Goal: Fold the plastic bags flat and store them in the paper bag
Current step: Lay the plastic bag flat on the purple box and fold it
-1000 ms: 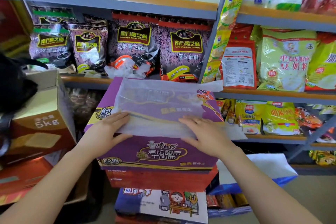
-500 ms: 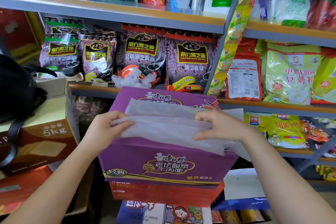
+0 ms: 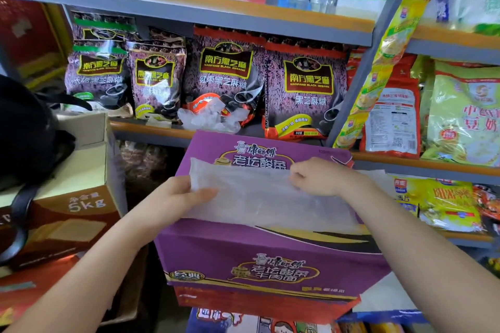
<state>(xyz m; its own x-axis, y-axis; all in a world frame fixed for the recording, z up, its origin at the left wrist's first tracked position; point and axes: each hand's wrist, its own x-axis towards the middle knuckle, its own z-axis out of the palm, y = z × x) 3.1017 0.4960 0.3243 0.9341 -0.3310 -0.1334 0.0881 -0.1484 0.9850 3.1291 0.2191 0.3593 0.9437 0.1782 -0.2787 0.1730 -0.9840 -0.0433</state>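
Observation:
A translucent white plastic bag (image 3: 267, 197) lies folded into a long strip on top of a purple noodle carton (image 3: 259, 259). My left hand (image 3: 176, 200) holds the strip's left end, thumb on top and fingers under it. My right hand (image 3: 319, 177) pinches the strip's far upper edge with curled fingers. A crumpled clear plastic bag (image 3: 208, 119) sits on the shelf behind the carton. No paper bag is in view.
Shelves (image 3: 189, 8) of sesame-paste and soy-milk packets stand close ahead. At left, a brown 5 kg carton (image 3: 67, 205) carries a black bag (image 3: 24, 132). Red and illustrated boxes are stacked beneath the purple carton.
The bag's near half has been lifted from the carton and folded over toward the far edge. Both hands moved from pressing it flat to gripping its edges.

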